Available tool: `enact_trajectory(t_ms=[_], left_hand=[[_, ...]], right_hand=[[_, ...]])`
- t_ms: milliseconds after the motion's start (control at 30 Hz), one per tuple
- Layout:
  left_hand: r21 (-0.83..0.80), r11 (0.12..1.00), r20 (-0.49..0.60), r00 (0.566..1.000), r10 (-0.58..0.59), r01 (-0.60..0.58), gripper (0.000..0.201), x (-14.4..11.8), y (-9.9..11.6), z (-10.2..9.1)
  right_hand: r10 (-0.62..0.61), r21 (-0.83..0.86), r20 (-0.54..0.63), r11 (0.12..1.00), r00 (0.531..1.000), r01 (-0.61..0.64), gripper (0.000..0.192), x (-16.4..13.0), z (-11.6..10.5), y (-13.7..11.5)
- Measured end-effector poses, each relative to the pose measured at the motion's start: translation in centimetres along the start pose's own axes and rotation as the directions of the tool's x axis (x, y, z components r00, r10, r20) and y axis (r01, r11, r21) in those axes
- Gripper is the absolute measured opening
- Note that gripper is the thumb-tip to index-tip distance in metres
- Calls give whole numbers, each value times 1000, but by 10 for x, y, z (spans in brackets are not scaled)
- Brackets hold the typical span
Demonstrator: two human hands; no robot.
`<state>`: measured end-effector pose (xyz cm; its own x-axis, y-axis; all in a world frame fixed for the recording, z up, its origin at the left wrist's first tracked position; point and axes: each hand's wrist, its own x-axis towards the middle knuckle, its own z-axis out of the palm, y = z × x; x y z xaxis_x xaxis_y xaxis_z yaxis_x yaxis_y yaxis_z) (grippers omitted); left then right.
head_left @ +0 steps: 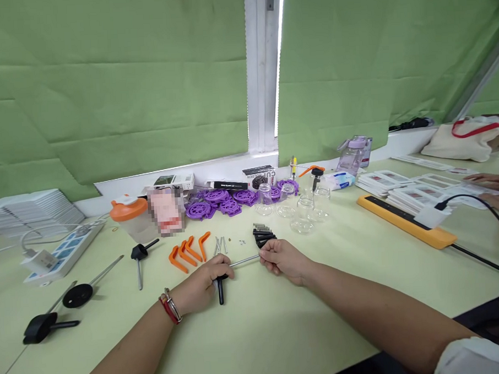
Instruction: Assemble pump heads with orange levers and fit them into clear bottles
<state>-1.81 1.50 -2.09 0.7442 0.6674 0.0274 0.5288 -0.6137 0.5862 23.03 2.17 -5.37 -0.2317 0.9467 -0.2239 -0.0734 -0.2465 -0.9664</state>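
Note:
My left hand (208,281) is closed around a black plastic piece with a short black peg (221,293) pointing down toward me. From it a thin metal rod (245,260) runs to the right. The fingertips of my right hand (279,257) pinch the rod's far end. Just beyond that hand lie several black plastic pieces (263,236) and metal springs (261,227). Past my left hand are several orange angled handles (186,251) and a few metal pins (220,244). My fingers hide most of the held black piece.
On the left lie similar black parts with rods (78,295), a white power strip (66,253) and an orange-lidded cup (130,214). Purple discs (217,196) and glass jars (305,209) stand behind. At right are a yellow power strip (404,221), stacked cards (415,191) and another person's hands (495,183).

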Motion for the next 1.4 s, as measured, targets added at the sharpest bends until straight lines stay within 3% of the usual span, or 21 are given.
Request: enact_trajectory(t_ms=[567,1067,1233,1400], left_hand=[[-25,1000,31,999,-7,7,64,0,1,-2],[-53,999,15,1000,-10,11,62,1,1,-1],[-65,998,-8,1000,-7,7,62,-1,2,0],[-74,997,1,1000,-2,2,61,-2,4,0]], right_hand=[[53,-265,42,963,998,-40,31,-6,4,-5],[30,-302,84,953,996,-3,39,-6,6,-5],[-25,-246,53,968,998,38,28,-4,6,-1],[-45,-316,60,947,997,62,31,-4,6,0]])
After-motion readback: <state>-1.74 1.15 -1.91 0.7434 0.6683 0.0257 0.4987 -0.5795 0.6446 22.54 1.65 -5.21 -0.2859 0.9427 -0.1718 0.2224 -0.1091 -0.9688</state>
